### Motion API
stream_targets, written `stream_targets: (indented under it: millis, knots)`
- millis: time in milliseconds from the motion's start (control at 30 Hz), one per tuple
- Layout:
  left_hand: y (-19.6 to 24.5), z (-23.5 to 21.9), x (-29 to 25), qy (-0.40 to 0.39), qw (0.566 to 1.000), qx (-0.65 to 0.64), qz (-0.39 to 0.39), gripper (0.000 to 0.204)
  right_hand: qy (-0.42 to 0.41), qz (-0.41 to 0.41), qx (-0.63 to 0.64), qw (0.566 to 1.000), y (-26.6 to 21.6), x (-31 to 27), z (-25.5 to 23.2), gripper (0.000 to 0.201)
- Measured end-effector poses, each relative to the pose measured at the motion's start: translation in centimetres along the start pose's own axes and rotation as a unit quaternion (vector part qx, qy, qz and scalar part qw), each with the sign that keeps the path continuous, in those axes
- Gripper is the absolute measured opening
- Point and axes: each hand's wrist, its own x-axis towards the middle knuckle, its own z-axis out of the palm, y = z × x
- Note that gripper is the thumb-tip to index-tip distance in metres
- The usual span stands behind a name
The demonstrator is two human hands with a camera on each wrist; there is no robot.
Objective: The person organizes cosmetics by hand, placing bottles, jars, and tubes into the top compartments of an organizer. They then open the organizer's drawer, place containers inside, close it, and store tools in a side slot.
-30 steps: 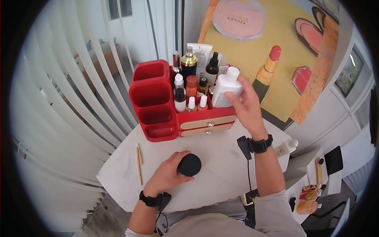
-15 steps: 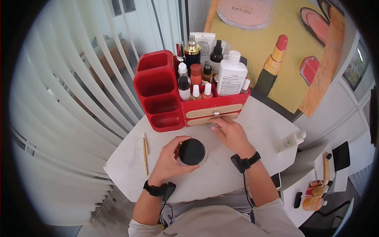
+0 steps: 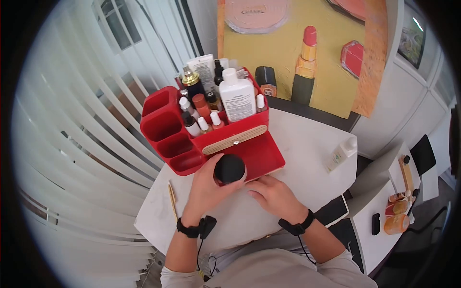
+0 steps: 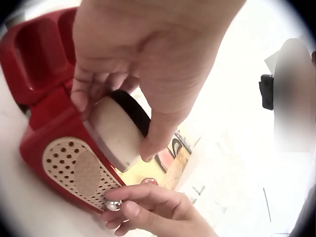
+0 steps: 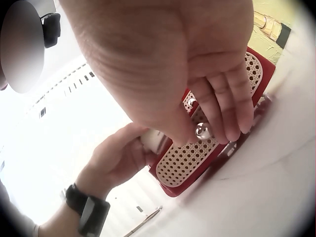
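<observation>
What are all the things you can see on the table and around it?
Organiser: one, red, back left of the white table; its lower drawer is pulled open.
Jar: one, black lid, pale body, held over the open drawer.
Big bottle: one, white, standing in the organiser.
Small bottles: several, mixed colours, beside the big bottle.
Stick: one, gold, table's left edge.
Lying bottle: one, white, table's right edge.
Painting: one, yellow with a red lipstick, behind the table.
Blinds: white, left.
Left hand: its grip holds the jar.
Right hand: fingers at the drawer's knob.
</observation>
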Motion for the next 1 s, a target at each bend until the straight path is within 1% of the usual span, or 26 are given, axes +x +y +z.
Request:
stream_targets:
  millis: [33, 100, 133, 200, 233, 300, 333, 400, 433, 467, 500, 533, 600, 633, 700, 733, 800, 833, 867, 900, 933, 1000]
  knots:
    - [0.4, 0.2, 1.1, -0.004, 1.000, 0.000, 0.005, 0.081, -0.004, -0.004, 0.008, 1.000, 0.2, 0.0, 0.1, 0.027]
    - [0.6, 0.9, 3.0, -0.055, 0.997, 0.060, 0.020, 0.087, -0.006, -0.003, 0.018, 1.000, 0.5, 0.0, 0.1, 0.028]
    - [-0.3, 1.5, 3.8, -0.058, 0.996, 0.061, 0.022, 0.087, -0.013, -0.004, 0.030, 0.999, 0.7, -0.2, 0.2, 0.029]
    - [-2.5, 2.7, 5.1, -0.061, 0.987, 0.117, 0.097, 0.080, -0.010, -0.011, 0.035, 0.999, 1.0, -0.3, 0.3, 0.030]
    - [-2.2, 2.9, 5.0, -0.060, 0.986, 0.119, 0.097, 0.080, -0.010, -0.020, 0.040, 0.999, 1.1, -0.4, 0.3, 0.031]
    - [-1.2, 3.5, 4.4, -0.008, 0.985, 0.154, 0.083, 0.062, -0.007, -0.023, 0.046, 0.999, 1.3, -0.4, 0.3, 0.031]
    - [-0.6, 3.5, 3.9, -0.010, 0.984, 0.159, 0.082, 0.062, -0.006, -0.022, 0.051, 0.998, 1.4, -0.5, 0.5, 0.031]
    - [0.4, 3.1, 3.2, -0.008, 0.981, 0.196, 0.001, 0.046, -0.003, -0.022, 0.060, 0.998, 1.5, -0.6, 0.5, 0.032]
    - [0.3, 2.7, 3.2, -0.010, 0.979, 0.202, 0.000, 0.046, -0.003, -0.021, 0.065, 0.998, 1.5, -0.6, 0.5, 0.032]
    - [0.0, 2.1, 3.2, -0.110, 0.982, 0.150, -0.043, 0.041, -0.003, -0.021, 0.070, 0.997, 1.6, -0.6, 0.6, 0.032]
    - [-0.2, 1.8, 3.1, -0.205, 0.970, 0.092, -0.087, 0.036, -0.011, -0.017, 0.064, 0.998, 1.7, -0.7, 0.5, 0.033]
    - [-0.5, 1.8, 3.1, -0.204, 0.971, 0.092, -0.091, 0.036, -0.020, -0.015, 0.056, 0.998, 1.8, -0.7, 0.4, 0.034]
    - [-0.9, 2.0, 3.5, -0.232, 0.971, 0.052, -0.002, 0.037, -0.020, -0.018, 0.052, 0.998, 1.6, -0.8, 0.3, 0.036]
    - [-1.1, 2.3, 3.6, -0.230, 0.972, 0.052, -0.002, 0.037, -0.016, -0.019, 0.046, 0.999, 1.5, -0.7, 0.3, 0.037]
    - [-1.5, 3.2, 3.9, -0.182, 0.974, 0.034, 0.134, 0.046, -0.013, -0.023, 0.046, 0.999, 1.4, -0.7, 0.2, 0.037]
    - [-2.0, 3.6, 4.1, -0.182, 0.974, 0.035, 0.134, 0.046, -0.010, -0.025, 0.045, 0.999, 1.3, -0.8, 0.2, 0.038]
    - [-2.7, 4.3, 4.5, -0.104, 0.953, 0.134, 0.251, 0.051, -0.016, -0.018, 0.035, 0.999, 1.4, -1.0, 0.2, 0.037]
    - [-2.4, 4.1, 4.4, -0.104, 0.953, 0.132, 0.253, 0.051, -0.022, -0.009, 0.025, 0.999, 1.3, -1.0, 0.0, 0.036]
    - [-2.1, 3.7, 4.1, -0.130, 0.966, 0.104, 0.196, 0.050, -0.022, -0.007, 0.023, 0.999, 1.0, -1.4, -0.7, 0.036]
    - [-1.6, 3.3, 3.7, -0.156, 0.975, 0.076, 0.139, 0.049, -0.028, 0.023, 0.063, 0.997, 0.5, -1.9, -1.8, 0.036]
    - [-0.9, 2.8, 3.1, -0.156, 0.975, 0.074, 0.140, 0.049, -0.033, 0.053, 0.103, 0.993, 0.4, -2.4, -2.7, 0.036]
    - [0.0, 1.7, 1.7, -0.164, 0.974, 0.117, 0.104, 0.041, 0.071, 0.097, 0.142, 0.983, 2.8, -5.1, -3.8, 0.040]
